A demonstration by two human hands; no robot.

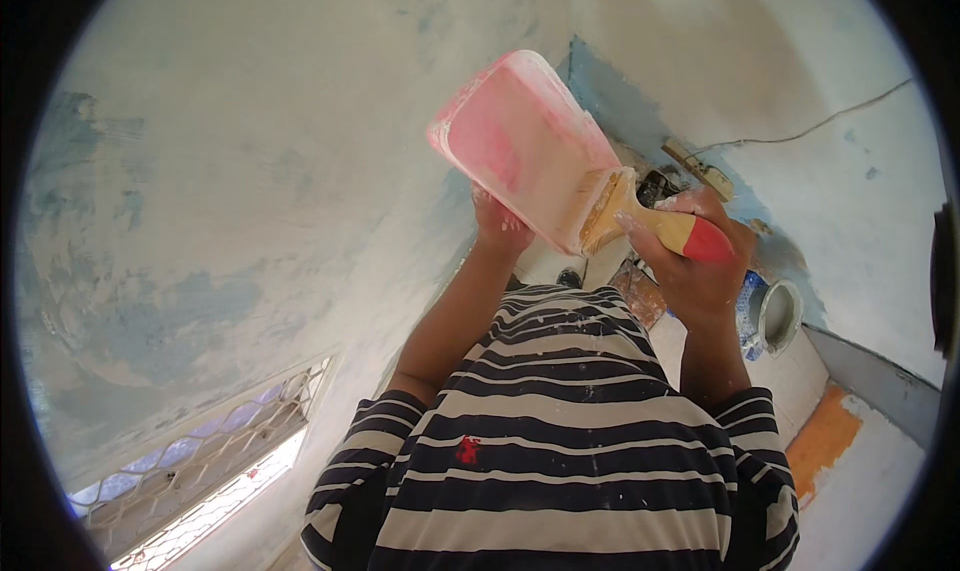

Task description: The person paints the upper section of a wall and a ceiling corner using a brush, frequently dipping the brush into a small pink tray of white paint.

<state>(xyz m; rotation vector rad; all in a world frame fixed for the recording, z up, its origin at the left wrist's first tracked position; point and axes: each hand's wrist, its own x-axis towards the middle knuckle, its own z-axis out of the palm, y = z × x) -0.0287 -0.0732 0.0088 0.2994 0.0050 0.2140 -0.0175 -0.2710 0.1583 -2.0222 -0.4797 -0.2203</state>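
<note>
A pink paint tray (490,131), smeared with whitish paint, is held up in front of me. My left hand (503,221) grips it from beneath at its lower left side; most of the fingers are hidden under the tray. In my right hand (705,256) is a wide paintbrush (652,221) with a yellow handle and a red end. The brush's bristles lie against the tray's near right edge. White paint spots mark the fingers of both hands.
A patchy white and blue wall (250,171) rises on the left, with a grilled window (200,461) low in it. On the right wall hangs a thin cable (810,131) by a wooden piece (700,168). Below stands a blue and white container (775,316).
</note>
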